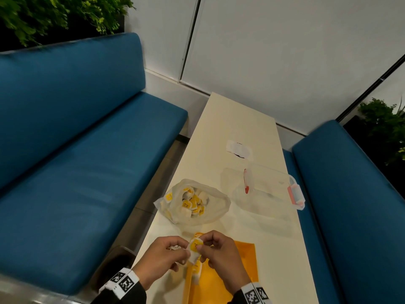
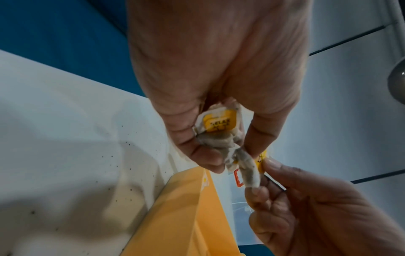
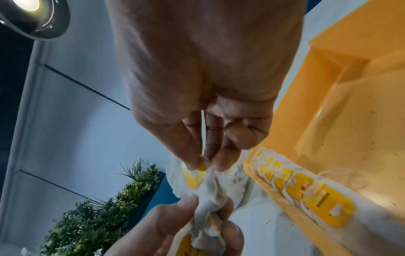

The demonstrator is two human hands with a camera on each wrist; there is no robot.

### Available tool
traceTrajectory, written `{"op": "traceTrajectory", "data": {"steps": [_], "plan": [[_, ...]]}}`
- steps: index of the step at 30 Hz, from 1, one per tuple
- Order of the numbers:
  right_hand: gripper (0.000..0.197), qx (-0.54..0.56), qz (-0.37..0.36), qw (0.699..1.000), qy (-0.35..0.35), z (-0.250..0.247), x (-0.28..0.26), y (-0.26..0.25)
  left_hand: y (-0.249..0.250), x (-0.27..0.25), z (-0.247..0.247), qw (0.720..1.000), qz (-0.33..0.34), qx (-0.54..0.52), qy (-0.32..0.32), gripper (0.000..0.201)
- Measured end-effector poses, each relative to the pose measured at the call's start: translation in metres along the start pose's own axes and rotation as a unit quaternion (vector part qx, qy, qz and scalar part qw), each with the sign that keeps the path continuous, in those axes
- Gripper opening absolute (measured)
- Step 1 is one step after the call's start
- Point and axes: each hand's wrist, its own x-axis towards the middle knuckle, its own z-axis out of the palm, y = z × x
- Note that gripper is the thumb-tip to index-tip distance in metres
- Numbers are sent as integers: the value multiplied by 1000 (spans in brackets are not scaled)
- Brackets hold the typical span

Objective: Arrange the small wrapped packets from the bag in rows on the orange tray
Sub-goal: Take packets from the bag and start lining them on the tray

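The long cream table carried everything, and the flat orange plastic tray lay at its near end, under the hands. Beyond it sat the crumpled translucent plastic bag, open-mouthed and holding many packets. One row of small white paper packets with yellow labels stood on edge against the tray's left wall. Above that row the left hand clutched a bunch of packets in curled fingers, while the right hand pinched one packet between thumb and forefinger, both hands touching it. The likely trouble was in separating: the wrappers looked crumpled together, so a tug could tear paper, drag a second packet loose, or drop one onto the standing row and topple it.
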Motion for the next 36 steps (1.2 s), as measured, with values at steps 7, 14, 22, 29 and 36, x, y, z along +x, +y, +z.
{"op": "traceTrajectory", "data": {"steps": [7, 14, 22, 29, 36], "plan": [[17, -1, 22, 1000, -12, 3, -1, -3, -3, 0, 1, 996, 15, 69, -54, 18], [9, -1, 24, 999, -35, -2, -3, -6, -8, 3, 0, 995, 21, 85, -45, 25], [15, -8, 3, 1000, 4, -21, -1, -13, -14, 5, -5, 997, 0, 70, -20, 18], [11, -55, 40, 998, 8, -37, 5, 2, -26, 13, -12, 989, -70, 112, 61, 20], [15, -67, 109, 992, -24, -30, 0, 32, -32, 20, -6, 980, -70, 169, 74, 33]]}}
